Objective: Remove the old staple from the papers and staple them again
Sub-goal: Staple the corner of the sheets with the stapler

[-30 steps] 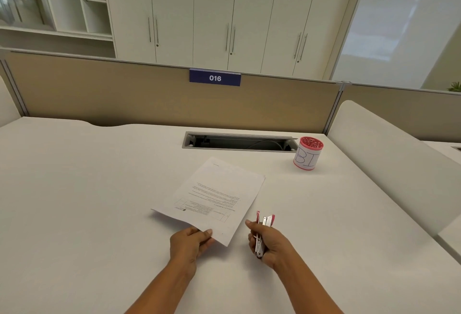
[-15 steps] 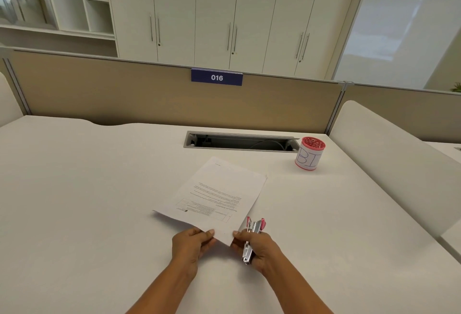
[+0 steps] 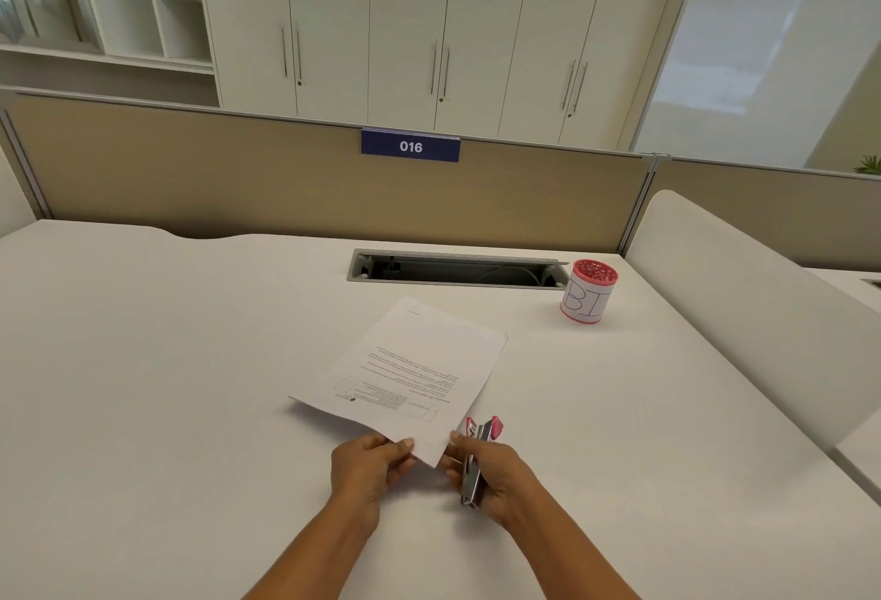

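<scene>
Over the last 1 second the right hand, clenched round the stapler, has slid left to the near corner of the papers on the desk, which the left hand pinches, so prying the old staple looks imminent.

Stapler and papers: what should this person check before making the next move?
1. Left hand pinches the papers at their near corner: ok.
2. Right hand has its grip round the stapler: ok.
3. Stapler's pink end over the corner: not ok, it sits beside the papers' right edge.
4. Old staple found or already out: cannot tell, too small to see.
5. Far part of the papers resting on the table: ok.
</scene>
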Available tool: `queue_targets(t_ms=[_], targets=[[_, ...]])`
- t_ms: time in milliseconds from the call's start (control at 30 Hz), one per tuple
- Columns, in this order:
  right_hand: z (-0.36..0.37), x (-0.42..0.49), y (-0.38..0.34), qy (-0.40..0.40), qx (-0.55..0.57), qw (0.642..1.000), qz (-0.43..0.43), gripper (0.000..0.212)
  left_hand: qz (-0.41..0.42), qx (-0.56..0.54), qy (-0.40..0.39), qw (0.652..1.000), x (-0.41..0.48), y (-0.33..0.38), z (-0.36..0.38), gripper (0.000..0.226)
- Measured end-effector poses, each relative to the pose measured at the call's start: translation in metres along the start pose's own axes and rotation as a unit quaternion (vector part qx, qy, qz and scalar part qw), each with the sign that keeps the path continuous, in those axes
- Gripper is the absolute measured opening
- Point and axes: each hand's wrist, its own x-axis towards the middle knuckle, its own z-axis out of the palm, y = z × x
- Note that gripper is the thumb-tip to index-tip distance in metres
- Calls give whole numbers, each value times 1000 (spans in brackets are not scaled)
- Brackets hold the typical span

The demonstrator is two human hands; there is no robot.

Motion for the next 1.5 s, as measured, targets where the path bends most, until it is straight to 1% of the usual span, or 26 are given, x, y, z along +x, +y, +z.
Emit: queue_targets(t_ms=[133, 200, 300, 433, 767, 1067, 1167, 1500], targets=[[-2, 0, -3, -12, -60, 998, 23, 47, 5, 5, 9, 1000, 2, 4, 0, 12], [-1, -2, -3, -16, -96, 995, 30, 56, 7, 12, 15, 1000, 4, 6, 0, 12], [4, -10, -2, -12, -182, 983, 15, 51, 3, 14, 17, 1000, 5, 8, 2, 11], [5, -14, -2, -18, -207, 978, 4, 45, 0, 15, 16, 1000, 3, 10, 2, 11], [7, -14, 0, -61, -159, 985, 22, 44, 11, 34, 12, 999, -1, 9, 5, 9], [11, -11, 5, -55, -123, 991, 26, 44, 21, 30, 5, 999, -2, 7, 4, 10], [11, -9, 8, -47, -118, 992, 21, 41, 21, 29, 2, 999, -4, 8, 5, 9], [13, -11, 9, -34, -118, 992, 3, 42, 23, 34, 6, 999, -5, 8, 5, 9]])
